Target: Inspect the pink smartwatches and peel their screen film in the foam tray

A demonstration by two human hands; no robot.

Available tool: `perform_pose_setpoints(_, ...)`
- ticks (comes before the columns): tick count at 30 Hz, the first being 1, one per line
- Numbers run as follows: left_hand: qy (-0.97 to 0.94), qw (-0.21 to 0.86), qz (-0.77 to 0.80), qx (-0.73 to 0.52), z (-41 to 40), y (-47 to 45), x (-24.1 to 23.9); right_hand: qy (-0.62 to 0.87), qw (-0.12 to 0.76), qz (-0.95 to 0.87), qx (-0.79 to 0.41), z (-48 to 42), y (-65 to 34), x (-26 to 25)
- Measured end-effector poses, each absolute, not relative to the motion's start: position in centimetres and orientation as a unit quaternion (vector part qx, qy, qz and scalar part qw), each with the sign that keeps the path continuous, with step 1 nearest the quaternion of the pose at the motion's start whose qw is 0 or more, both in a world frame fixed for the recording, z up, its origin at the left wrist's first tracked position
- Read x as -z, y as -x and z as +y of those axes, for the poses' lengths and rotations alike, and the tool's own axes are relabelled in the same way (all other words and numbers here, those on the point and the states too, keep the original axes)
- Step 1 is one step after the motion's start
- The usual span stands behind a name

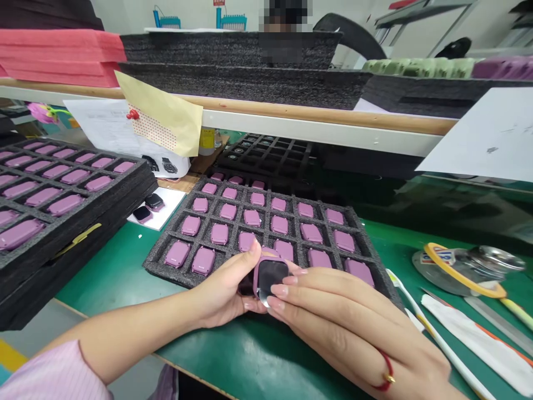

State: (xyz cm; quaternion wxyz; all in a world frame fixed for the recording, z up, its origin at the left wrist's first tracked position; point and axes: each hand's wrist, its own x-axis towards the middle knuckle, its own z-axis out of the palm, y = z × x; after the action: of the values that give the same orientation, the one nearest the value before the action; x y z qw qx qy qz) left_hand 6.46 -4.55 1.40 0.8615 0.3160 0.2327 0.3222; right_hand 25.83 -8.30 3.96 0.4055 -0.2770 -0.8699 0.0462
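A purple smartwatch case (272, 278) with a dark, glossy screen is held above the front edge of a black foam tray (166, 272). My left hand (227, 280) is closed around its left side, thumb on top. Fingertips of my right hand (345, 316) press on the screen's right and lower edge; the thumb is hidden. A shiny, clear film corner (264, 299) shows at the screen's bottom. Something dark, partly hidden, sits in my left palm beside the case. Rows of purple watch cases (252, 217) lie face down in the tray's compartments.
Stacked foam trays (104, 216) with more purple cases stand at left. Two dark-screened watches (142, 214) lie on white paper. At right are a toothbrush (441, 339), a white cloth strip (470, 339) and a glass bottle with metal top (495, 264). A shelf (333, 126) crosses above.
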Motion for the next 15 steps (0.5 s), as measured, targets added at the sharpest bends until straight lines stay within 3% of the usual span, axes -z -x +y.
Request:
perform_pose_setpoints(7, -0.349, 0.839, 0.227, -0.352, -4.8, -6.7, -0.8, 0.293, 0.410, -0.863, 0.032, -7.1, -24.1, -3.7)
perform_pose_setpoints(15, -0.360, 0.816, 0.288, -0.349, -4.8, -6.7, -1.1, 0.369, 0.420, -0.815, -0.152, -6.8, -23.9, -3.0)
